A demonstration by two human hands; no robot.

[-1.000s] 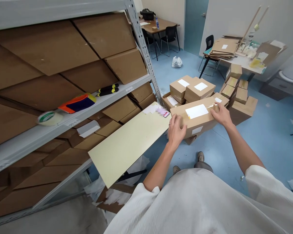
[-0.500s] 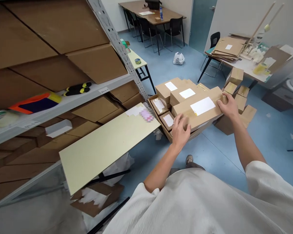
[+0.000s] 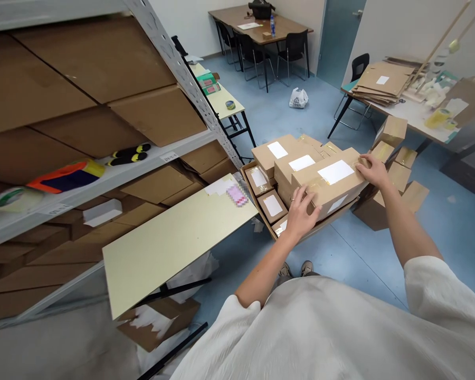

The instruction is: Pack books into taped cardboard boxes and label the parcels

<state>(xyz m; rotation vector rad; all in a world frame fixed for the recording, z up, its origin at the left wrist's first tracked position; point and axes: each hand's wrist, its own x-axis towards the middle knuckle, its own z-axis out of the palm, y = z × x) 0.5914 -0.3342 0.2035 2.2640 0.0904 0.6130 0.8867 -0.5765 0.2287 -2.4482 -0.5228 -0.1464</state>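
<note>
A long brown carton with white labels lies in a large open box among several smaller cartons. My left hand is on its near left end, fingers bent around the edge. At its right end, my right hand has its fingers on the corner and the thumb on the near side. Both hands grip the carton between them. Two small labelled cartons, one of them a square one, sit in the left side of the open box.
A pale narrow table reaches up to the open box. Shelving with cartons stands on the left. More cartons are stacked to the right, below a cluttered table. A white bag lies on the floor.
The long carton has shifted right relative to the box, showing more of the small cartons at left. Both hands have moved with it. The camera view has turned slightly left.
</note>
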